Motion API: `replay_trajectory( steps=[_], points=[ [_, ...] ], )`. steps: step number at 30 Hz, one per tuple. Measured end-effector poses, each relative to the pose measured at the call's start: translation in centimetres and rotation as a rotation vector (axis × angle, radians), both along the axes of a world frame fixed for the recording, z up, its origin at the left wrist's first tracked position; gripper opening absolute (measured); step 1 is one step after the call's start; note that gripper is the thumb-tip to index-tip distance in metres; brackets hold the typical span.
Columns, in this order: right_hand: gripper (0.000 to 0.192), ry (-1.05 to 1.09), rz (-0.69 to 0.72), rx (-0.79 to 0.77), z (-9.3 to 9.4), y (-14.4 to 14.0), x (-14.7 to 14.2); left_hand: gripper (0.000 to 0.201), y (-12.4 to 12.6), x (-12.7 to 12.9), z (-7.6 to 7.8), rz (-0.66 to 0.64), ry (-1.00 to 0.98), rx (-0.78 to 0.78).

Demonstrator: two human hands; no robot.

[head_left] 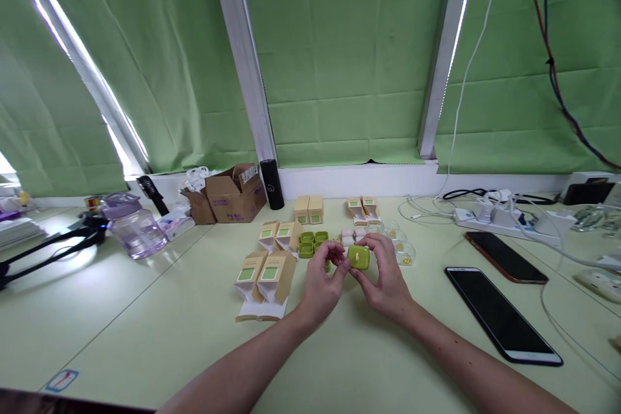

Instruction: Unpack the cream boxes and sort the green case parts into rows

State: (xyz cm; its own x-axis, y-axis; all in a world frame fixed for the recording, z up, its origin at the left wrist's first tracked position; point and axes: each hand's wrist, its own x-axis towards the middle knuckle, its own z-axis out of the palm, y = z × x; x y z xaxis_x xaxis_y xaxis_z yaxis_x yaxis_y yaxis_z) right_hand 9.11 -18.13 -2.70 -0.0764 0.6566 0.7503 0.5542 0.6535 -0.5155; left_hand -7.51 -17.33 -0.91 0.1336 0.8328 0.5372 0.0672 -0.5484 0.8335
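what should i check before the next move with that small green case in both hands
1. Small green square plastic case pinched by both hands: ok.
2. Left hand grip on the case's left edge: ok.
3. Right hand grip on its right side: ok.
4. Case lid open or closed: cannot tell.
5. Other green plastic cases lie apart from the hands, behind them: ok.
6. Tan cardboard boxes stand apart from the left hand: ok.

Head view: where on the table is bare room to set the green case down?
Bare table lies left of the tan boxes, and between the right hand and black phone. Crowded beyond the green case.
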Motion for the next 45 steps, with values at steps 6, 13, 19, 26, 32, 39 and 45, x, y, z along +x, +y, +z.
replay_trajectory(
  steps=[6, 13, 19, 26, 32, 39, 45],
  points=[
    [0.038, 0.027, 0.053, -0.009, -0.1, 0.1, 0.1, 0.016, 0.2, -0.1, -0.4, -0.028, 0.012, 0.007],
    [0.038, 0.069, 0.095, -0.016, -0.2, 0.0, 0.0, 0.014, 0.6, -0.1, -1.0, -0.014, 0.052, 0.091],
    [0.039, 0.088, 0.107, -0.054, -0.3, 0.2, 0.1, 0.016, 0.8, -0.2, -1.2, 0.008, 0.108, 0.169],
    [0.042, 0.115, 0.148, -0.069, -0.1, 0.2, 0.1, 0.016, 0.7, 0.0, -0.8, 0.026, 0.098, 0.142],
    [0.047, 0.153, 0.208, -0.111, -0.1, -0.1, 0.0, 0.011, 0.7, 0.0, -0.7, 0.085, 0.104, 0.103],
    [0.046, 0.186, 0.284, -0.153, -0.1, -0.3, 0.2, 0.009, 1.2, -0.1, -0.6, 0.053, 0.001, -0.069],
    [0.044, 0.206, 0.323, -0.184, -0.4, -0.2, 0.3, 0.008, 1.2, -0.2, -0.4, -0.024, -0.097, -0.192]
  ],
)
